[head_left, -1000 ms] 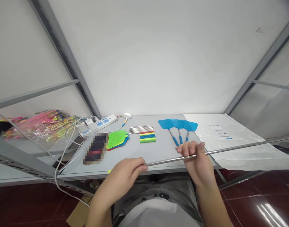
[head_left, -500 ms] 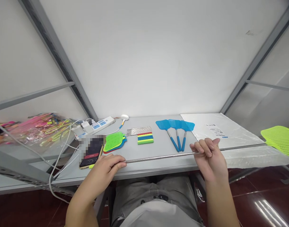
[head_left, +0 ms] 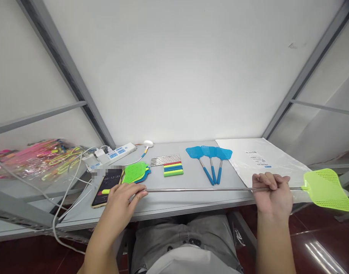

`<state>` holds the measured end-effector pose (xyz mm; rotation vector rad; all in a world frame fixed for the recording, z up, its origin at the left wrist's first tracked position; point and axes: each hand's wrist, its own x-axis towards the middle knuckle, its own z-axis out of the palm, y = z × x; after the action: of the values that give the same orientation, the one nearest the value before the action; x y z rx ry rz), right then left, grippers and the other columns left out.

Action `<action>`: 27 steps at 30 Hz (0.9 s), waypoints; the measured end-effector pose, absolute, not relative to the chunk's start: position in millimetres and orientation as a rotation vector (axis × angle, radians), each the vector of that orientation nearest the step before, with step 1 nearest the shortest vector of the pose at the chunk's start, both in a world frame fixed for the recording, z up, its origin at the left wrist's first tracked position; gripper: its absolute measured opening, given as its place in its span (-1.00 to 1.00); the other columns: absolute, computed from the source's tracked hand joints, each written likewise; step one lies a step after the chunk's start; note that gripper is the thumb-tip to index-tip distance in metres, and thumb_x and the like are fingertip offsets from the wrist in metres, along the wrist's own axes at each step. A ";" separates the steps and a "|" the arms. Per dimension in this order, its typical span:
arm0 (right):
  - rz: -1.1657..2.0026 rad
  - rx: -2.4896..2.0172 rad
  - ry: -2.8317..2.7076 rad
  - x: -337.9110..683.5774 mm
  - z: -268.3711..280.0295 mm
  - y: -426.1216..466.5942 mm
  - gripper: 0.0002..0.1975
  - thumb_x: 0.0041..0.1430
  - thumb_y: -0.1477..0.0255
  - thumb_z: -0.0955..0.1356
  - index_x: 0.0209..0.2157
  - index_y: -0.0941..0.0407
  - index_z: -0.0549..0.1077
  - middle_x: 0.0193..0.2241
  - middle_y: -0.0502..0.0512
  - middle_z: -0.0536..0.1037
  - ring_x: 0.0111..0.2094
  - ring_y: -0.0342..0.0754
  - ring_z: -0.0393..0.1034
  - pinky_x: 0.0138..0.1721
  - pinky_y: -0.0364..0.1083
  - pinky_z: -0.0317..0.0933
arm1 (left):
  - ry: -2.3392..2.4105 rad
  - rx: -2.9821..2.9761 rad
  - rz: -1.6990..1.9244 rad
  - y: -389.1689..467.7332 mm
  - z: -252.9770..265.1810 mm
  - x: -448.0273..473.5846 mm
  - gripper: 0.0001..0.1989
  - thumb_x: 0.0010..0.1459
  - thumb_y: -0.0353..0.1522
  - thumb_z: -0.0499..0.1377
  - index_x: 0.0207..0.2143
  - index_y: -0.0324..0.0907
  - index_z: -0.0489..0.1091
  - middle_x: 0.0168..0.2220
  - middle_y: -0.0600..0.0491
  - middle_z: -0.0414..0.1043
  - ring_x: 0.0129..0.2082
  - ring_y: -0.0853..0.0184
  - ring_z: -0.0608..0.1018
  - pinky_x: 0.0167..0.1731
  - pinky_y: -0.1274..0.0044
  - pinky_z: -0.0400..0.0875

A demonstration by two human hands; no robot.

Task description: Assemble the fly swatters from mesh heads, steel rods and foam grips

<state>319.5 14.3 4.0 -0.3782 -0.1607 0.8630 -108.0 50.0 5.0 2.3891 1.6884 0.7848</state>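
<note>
A yellow-green fly swatter [head_left: 327,189] with a long metal rod lies level across my front, its perforated head off to the right. My left hand [head_left: 125,197] is closed round the handle end, and a bit of yellow-green grip pokes out on its left. My right hand [head_left: 273,192] is palm up, fingers curled over the rod near the head. Beyond the rod lie three blue fly swatters [head_left: 211,161], several coloured grip tubes [head_left: 173,169], several short metal rods [head_left: 165,160] and a stack of swatter heads [head_left: 135,172], green on top.
A phone [head_left: 101,194] lies by my left hand. Behind it are a power strip [head_left: 118,152] with cables and a white round device [head_left: 148,144]. A white plastic bag [head_left: 245,154] covers the table's right. Colourful bagged items [head_left: 48,156] sit far left, past the metal frame.
My right hand has moved right along with the swatter's head, which now shows whole. The rod sits more level, and the grip's end has come into view left of my left hand.
</note>
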 end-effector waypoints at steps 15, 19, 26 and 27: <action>1.004 -0.568 -0.479 262.7 5.8 23.6 -0.60 0.28 0.10 0.25 -0.47 0.09 0.40 -0.64 -0.09 0.30 -0.50 -0.14 0.33 -0.23 -0.06 0.31 | 1.697 2.393 0.783 44.7 13.3 -107.8 -0.67 0.24 -0.06 0.06 -0.27 0.00 0.53 -0.20 0.08 0.58 -0.15 0.19 0.51 -0.09 0.35 0.16; 1.034 -0.552 -0.416 262.3 6.3 23.4 -0.60 0.21 0.04 0.27 -0.36 0.10 0.45 -0.60 -0.07 0.35 -0.46 -0.12 0.38 -0.21 -0.05 0.33 | 1.725 2.359 0.769 48.5 10.3 -133.4 -0.61 0.19 0.02 0.07 -0.28 0.01 0.55 -0.23 0.07 0.59 -0.18 0.18 0.53 -0.12 0.37 0.24; 0.808 -0.640 -0.271 275.4 -4.4 29.1 -0.63 0.28 0.15 0.20 -0.25 0.11 0.48 -0.51 -0.02 0.51 -0.30 -0.06 0.51 -0.18 -0.04 0.34 | 1.747 2.318 0.782 50.0 8.0 -149.2 -0.56 0.17 0.06 0.07 -0.27 -0.02 0.56 -0.24 0.04 0.59 -0.21 0.17 0.53 -0.17 0.40 0.31; 0.763 -0.670 -0.280 274.5 -5.1 30.3 -0.63 0.27 0.14 0.21 -0.23 0.11 0.49 -0.46 0.00 0.55 -0.27 -0.06 0.52 -0.17 -0.05 0.34 | 1.762 2.321 0.784 50.6 6.9 -148.0 -0.57 0.17 0.05 0.06 -0.27 -0.02 0.55 -0.25 0.03 0.59 -0.21 0.17 0.53 -0.17 0.39 0.30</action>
<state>274.5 30.3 -5.1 -0.6702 -0.2802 0.7630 -148.0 50.6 6.9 2.3208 1.7625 0.7843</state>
